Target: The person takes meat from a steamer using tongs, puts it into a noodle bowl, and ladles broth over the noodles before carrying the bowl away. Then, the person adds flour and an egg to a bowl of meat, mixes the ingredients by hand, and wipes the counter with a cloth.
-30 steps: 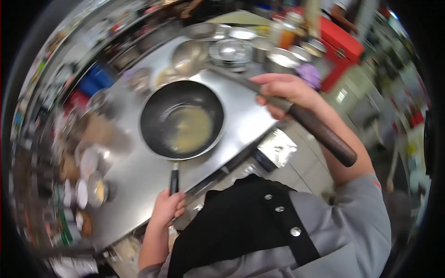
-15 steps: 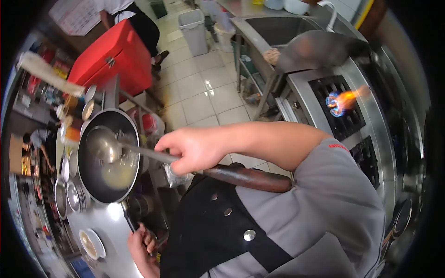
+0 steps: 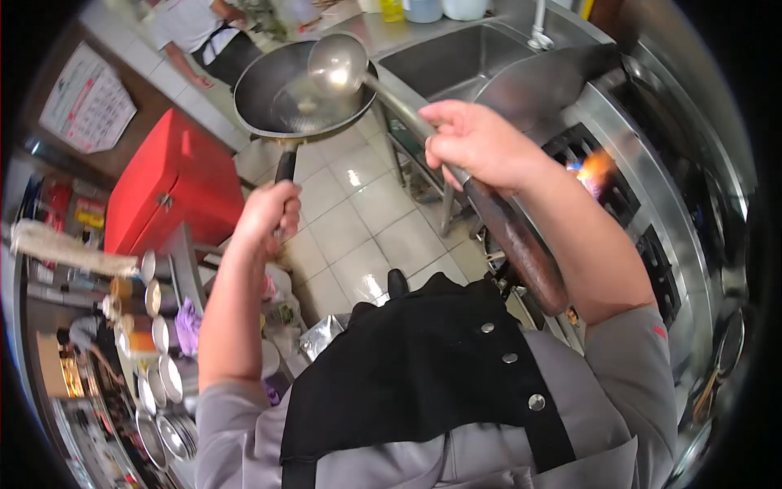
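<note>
My left hand (image 3: 271,213) is closed round the black handle of a dark frying pan (image 3: 261,90), which I hold up over the floor. A little clear, slightly yellowish liquid shows in the pan. In my right hand (image 3: 481,145) is a long ladle (image 3: 338,67) with a metal bowl and a dark wooden handle. Fingers and thumb grip its shaft where metal meets wood. The ladle's bowl hangs above the pan's right side; whether it touches the pan I cannot tell.
To the right a burner flame (image 3: 595,169) burns on the stove, near a large wok (image 3: 538,81). Ahead is a steel sink (image 3: 456,65). A red box (image 3: 175,183) stands at left, above a counter with stacked bowls (image 3: 173,436). Another person (image 3: 199,33) stands at the far left.
I have turned from the left counter toward the sink and stove. Pan and ladle have swung right and away from the counter, still in my hands.
</note>
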`<state>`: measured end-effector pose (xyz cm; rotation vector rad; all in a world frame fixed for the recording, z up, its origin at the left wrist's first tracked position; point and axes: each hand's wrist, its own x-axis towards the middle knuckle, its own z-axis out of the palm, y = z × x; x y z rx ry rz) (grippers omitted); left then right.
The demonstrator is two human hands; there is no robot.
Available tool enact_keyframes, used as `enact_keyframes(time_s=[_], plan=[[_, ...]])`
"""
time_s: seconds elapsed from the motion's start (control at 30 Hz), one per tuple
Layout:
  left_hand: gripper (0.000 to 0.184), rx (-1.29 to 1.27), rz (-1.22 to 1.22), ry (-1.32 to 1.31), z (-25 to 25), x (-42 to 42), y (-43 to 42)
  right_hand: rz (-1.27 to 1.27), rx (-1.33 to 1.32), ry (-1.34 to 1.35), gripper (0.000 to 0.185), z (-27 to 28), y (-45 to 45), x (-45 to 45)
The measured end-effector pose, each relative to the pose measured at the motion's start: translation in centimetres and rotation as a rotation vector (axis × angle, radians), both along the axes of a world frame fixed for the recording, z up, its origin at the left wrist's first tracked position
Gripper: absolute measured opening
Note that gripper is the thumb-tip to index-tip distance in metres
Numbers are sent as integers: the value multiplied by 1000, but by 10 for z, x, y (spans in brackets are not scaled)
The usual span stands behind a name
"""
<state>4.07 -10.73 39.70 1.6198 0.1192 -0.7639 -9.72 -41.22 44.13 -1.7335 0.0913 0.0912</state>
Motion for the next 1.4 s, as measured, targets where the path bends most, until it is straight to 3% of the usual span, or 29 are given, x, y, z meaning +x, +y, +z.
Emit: enact_keyframes(time_s=[0.17,0.2,0.3,0.4,0.5,0.57,0.63,0.77,0.87,0.97,1.03,1.07,1.1,1.13,1.17,1.23,1.3,1.4], plan=[[13,283,-294,-393,1,114,-94,-253,-240,22,56,19,-35,18],[18,469,-380,-516,-2,143,-114,-321,-297,51,54,25,-38,20],[29,787,-467,-1228,-8,197,-168,-458,-449,75,55,33,-43,36],[40,836,-515,-1247,2,236,-207,-592,-588,44,57,30,-44,57],[27,606,-576,-1210,1,263,-233,-683,-291,-61,48,22,-57,82],[16,79,-590,-525,12,247,-228,-731,10,-154,38,30,-51,101],[21,-134,-539,-251,23,220,-224,-739,206,-198,26,22,-60,129],[20,-247,-551,47,24,201,-227,-788,413,-226,20,23,-72,158],[20,-356,-641,192,29,193,-232,-712,220,-92,28,36,-82,147],[19,-426,-634,283,31,185,-233,-649,-477,14,38,68,-81,74],[19,-466,-645,313,28,181,-237,-604,-511,-13,36,69,-72,-7],[19,-485,-659,317,26,183,-237,-383,-537,59,31,54,-79,-46],[19,-507,-670,317,25,185,-237,-362,-470,182,26,35,-68,-77],[15,-508,-644,373,20,195,-236,-341,-257,472,25,-1,-67,-99],[14,-529,-722,356,19,197,-236,-359,-157,625,26,-54,-70,-110],[13,-561,-897,322,21,200,-234,-669,12,849,36,-187,-64,-115],[17,-607,-833,440,36,185,-229,-967,299,828,43,-278,-66,-96],[16,-642,-771,599,46,189,-212,-1371,551,497,48,-336,-67,-34]])
